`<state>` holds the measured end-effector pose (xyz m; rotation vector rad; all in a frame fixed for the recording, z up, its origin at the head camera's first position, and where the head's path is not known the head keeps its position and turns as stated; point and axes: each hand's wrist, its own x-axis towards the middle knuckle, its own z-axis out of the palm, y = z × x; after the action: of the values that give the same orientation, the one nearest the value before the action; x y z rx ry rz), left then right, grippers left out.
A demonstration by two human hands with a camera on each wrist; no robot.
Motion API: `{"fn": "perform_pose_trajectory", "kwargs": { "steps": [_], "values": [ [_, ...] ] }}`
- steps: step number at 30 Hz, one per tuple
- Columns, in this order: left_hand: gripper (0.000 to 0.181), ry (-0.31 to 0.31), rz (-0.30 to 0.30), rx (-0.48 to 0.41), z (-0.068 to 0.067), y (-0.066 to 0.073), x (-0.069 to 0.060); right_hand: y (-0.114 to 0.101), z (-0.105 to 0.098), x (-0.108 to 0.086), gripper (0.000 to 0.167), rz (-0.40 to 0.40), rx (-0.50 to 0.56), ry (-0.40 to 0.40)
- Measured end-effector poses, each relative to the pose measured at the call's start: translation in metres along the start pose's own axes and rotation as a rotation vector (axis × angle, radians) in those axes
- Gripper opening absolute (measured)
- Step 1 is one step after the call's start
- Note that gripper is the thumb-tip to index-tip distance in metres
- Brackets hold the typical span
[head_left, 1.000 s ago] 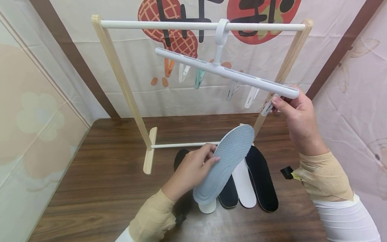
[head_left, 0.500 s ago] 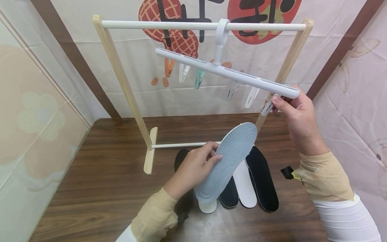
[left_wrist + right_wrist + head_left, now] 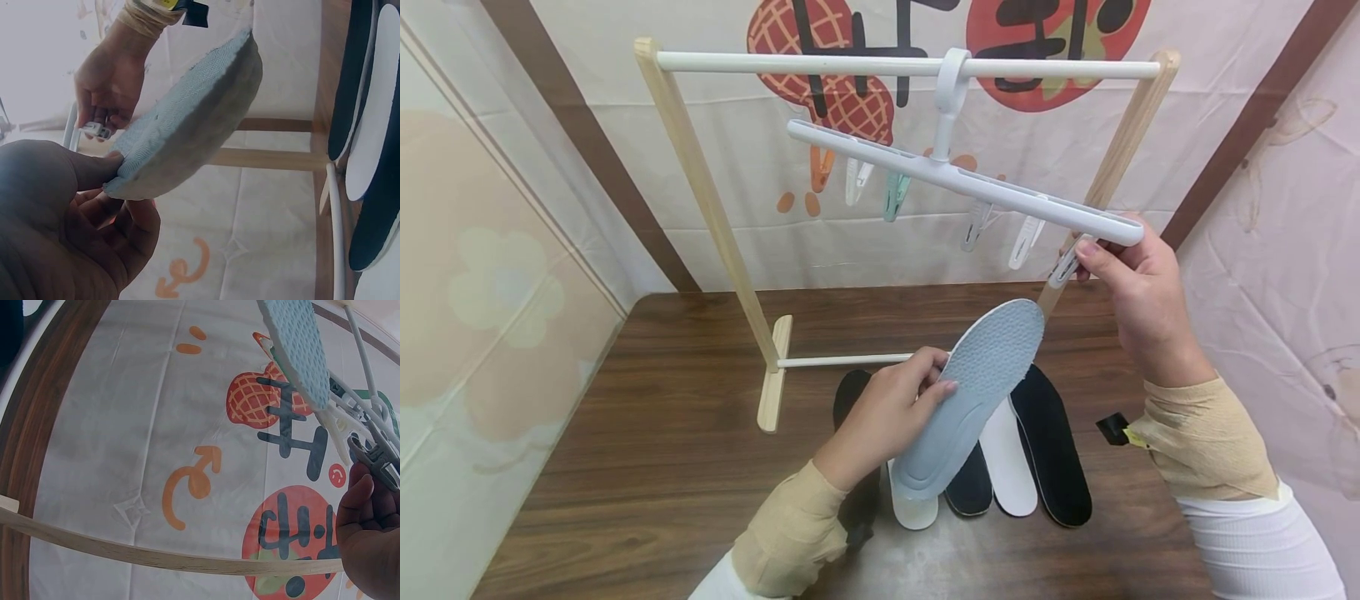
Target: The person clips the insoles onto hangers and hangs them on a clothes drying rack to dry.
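My left hand (image 3: 891, 408) pinches a light blue insole (image 3: 981, 396) by its side edge, thumb on the textured face. The left wrist view shows the same insole (image 3: 187, 119) nearly edge-on, its pale underside turned to the camera. With thumb and fingers my right hand (image 3: 1150, 292) pinches the clothespin (image 3: 1065, 265) at the right end of a pale hanger (image 3: 955, 177), which tilts down on that side. In the right wrist view this clothespin (image 3: 378, 465) sits at the fingertips. The insole is apart from the clothespin, below and left of it.
The hanger hooks over the white rod (image 3: 790, 62) of a wooden rack (image 3: 703, 200). Other clothespins, one of them green (image 3: 895, 196), hang along it. On the table (image 3: 647, 467) lie several insoles, including a black one (image 3: 1052, 446) and a white one (image 3: 1009, 462), partly hidden behind the held insole.
My left hand has carried the blue insole slightly up and to the right, closer to the held clothespin. The right hand and hanger have stayed almost still.
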<state>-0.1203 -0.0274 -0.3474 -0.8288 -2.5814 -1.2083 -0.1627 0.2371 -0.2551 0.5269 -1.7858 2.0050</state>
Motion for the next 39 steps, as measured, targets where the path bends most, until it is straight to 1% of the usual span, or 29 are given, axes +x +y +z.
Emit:
{"fn": "perform_pose_trajectory", "kwargs": {
  "steps": [9, 20, 27, 33, 39],
  "values": [
    [0.023, -0.005, -0.01, -0.01, 0.002, 0.003, 0.003, 0.002, 0.0, 0.0, 0.015, -0.004, 0.004, 0.003],
    [0.023, 0.002, 0.009, -0.023, 0.005, 0.007, 0.009, 0.001, 0.0, 0.001, 0.015, -0.006, 0.004, 0.009],
    [0.021, 0.018, 0.013, -0.027, 0.007, 0.01, 0.01, 0.002, 0.0, 0.001, 0.016, -0.005, 0.007, 0.011],
    [0.023, 0.02, 0.017, -0.033, 0.008, 0.011, 0.011, 0.002, 0.0, 0.001, 0.015, -0.003, 0.01, 0.009],
    [0.023, 0.028, 0.033, -0.044, 0.008, 0.013, 0.011, 0.001, 0.0, 0.0, 0.016, -0.004, 0.01, 0.01]
  ]
}}
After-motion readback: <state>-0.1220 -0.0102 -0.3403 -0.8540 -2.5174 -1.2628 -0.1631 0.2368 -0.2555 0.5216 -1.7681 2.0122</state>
